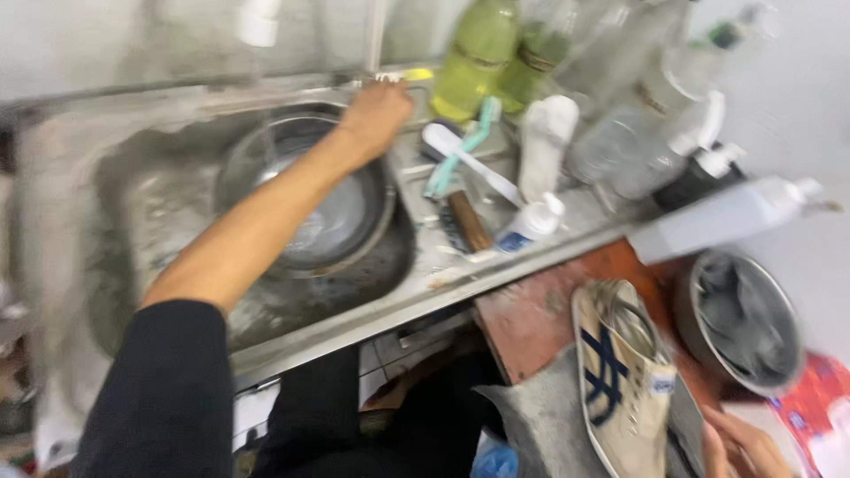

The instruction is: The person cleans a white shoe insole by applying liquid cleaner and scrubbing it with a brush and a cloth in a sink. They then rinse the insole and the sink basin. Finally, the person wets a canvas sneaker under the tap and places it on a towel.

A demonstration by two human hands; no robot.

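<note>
Head view looked down on a steel sink with one round metal bowl lying in its basin. The left hand reached across the bowl to the far rim of the sink, just below the tap pipe, its fingers curled together around something there; blur hid what it gripped. The arm wore a black sleeve to the elbow.

The right hand showed only in part at the near right corner, fingers loosely bent and resting beside one canvas shoe. That shoe was off-white with dark blue crossed stripes on its side, its opening turned up, and it lay on a grey cloth over a reddish-brown table, right of the sink.

On the sink's right ledge lay two brushes: one with a white handle and one with a brown wooden back. A teal-handled tool crossed them. One small white squeeze bottle with a blue label lay near the ledge's front edge. At the far side stood two greenish bottles and several clear ones, too blurred to count. One white spray bottle lay on its side. Right of the shoe sat one metal pot holding a grey rag.
</note>
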